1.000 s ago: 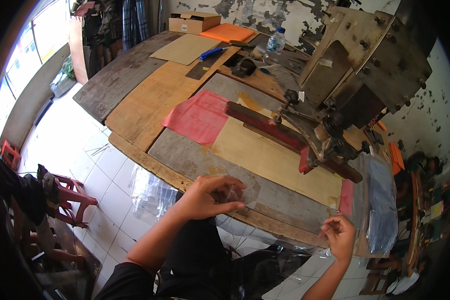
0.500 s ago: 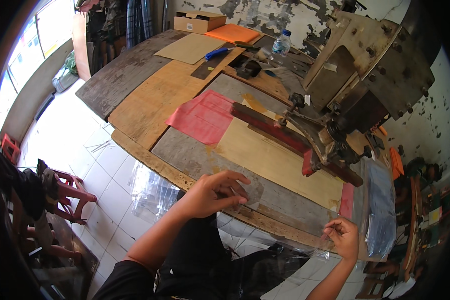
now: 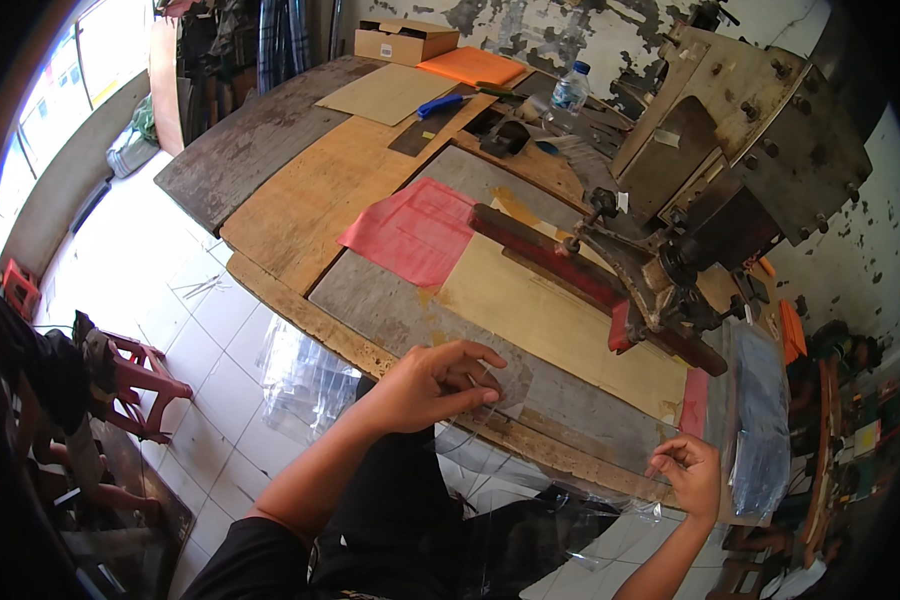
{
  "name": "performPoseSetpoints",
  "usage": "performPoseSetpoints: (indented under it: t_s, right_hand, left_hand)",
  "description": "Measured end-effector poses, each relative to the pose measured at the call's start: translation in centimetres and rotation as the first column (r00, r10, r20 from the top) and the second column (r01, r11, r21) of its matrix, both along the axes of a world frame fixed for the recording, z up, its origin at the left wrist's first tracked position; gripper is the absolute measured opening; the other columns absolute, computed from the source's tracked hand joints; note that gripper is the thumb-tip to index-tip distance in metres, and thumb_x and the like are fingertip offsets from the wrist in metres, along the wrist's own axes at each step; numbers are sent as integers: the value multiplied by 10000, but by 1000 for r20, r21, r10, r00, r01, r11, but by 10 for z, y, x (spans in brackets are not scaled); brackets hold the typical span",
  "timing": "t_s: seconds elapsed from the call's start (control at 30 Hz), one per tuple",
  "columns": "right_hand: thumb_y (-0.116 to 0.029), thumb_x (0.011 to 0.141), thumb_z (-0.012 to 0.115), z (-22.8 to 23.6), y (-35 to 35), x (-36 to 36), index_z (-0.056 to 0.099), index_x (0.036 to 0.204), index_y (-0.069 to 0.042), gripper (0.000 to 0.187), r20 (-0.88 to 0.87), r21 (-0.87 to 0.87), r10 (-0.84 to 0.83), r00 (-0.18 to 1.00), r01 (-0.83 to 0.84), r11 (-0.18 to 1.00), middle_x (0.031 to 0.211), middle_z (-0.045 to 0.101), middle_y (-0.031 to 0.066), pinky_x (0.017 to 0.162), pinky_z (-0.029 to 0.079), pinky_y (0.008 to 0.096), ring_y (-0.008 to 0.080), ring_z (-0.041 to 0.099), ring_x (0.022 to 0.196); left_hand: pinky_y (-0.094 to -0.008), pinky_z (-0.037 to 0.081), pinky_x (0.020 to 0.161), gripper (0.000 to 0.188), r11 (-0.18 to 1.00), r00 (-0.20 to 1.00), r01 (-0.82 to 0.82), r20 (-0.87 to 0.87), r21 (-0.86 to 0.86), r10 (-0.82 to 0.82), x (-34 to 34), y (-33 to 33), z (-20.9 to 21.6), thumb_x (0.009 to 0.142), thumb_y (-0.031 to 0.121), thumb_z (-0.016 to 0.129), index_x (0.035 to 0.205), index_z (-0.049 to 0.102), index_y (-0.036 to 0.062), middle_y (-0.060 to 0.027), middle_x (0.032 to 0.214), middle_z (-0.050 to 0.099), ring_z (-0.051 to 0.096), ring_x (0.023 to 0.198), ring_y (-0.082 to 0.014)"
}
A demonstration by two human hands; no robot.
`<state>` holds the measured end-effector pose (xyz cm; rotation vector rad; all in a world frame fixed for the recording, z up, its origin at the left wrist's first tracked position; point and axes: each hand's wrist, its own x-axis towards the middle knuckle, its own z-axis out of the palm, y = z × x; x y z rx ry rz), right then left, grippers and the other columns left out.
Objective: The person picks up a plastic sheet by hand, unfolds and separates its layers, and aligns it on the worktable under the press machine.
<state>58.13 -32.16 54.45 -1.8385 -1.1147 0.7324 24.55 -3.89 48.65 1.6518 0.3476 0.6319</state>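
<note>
Your left hand [image 3: 440, 385] pinches the clear plastic sheet [image 3: 560, 485] between thumb and bent fingers, and your right hand [image 3: 692, 475] seems to pinch it too, farther along. The sheet hangs between them, by the front edge of the table [image 3: 300, 305], above your lap (it is so see-through that its sides are hard to find). It might snag if you drag it over that rough wood. A loose pinch could let it flop or fold. Fingers under the red bar [image 3: 560, 272] could get squashed if it came down.
</note>
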Motion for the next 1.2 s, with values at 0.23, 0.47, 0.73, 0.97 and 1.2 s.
performPoseSetpoints:
  t_s: [0.23,0.47,0.73,0.97,1.2]
  right_hand:
    - [-33,936,800,2,2,4,689,957,49,139,-6,-9,10,1000,-10,1000,822,742,97,695,583,280,182,759,765]
    - [-36,926,801,7,1,10,703,941,51,132,51,-79,60,997,-56,995,854,760,109,730,579,293,166,758,781]
    - [-67,871,828,28,10,6,771,905,38,124,272,-78,80,959,-61,995,865,781,97,745,561,291,142,724,786]
    - [-149,870,869,45,19,-4,776,872,26,198,378,-113,85,922,-45,993,801,773,87,689,544,284,137,712,724]
    - [-128,869,878,40,10,-6,779,863,19,177,231,-63,26,973,-12,998,795,771,57,642,521,256,80,672,694]
  left_hand:
    - [-267,595,756,328,1000,1000,11,3,-12,-11,0,0,0,1005,95,744,1292,618,-4,-76,957,800,784,839,-138]
    - [-271,587,775,309,998,999,-52,-5,-32,52,1,-2,3,994,88,757,1269,650,-2,-76,954,806,775,856,-125]
    - [-272,580,832,323,995,996,-84,-3,-46,84,10,-3,-4,995,26,731,1306,652,-13,-108,997,803,768,941,-138]
    - [-234,545,775,296,983,990,-140,-18,-119,139,9,-5,-3,992,16,730,1274,647,-18,-103,997,808,762,947,-117]
    - [-203,490,647,306,979,985,-174,-34,-101,172,10,-6,-2,984,25,741,1270,646,-30,-102,981,812,724,818,-57]
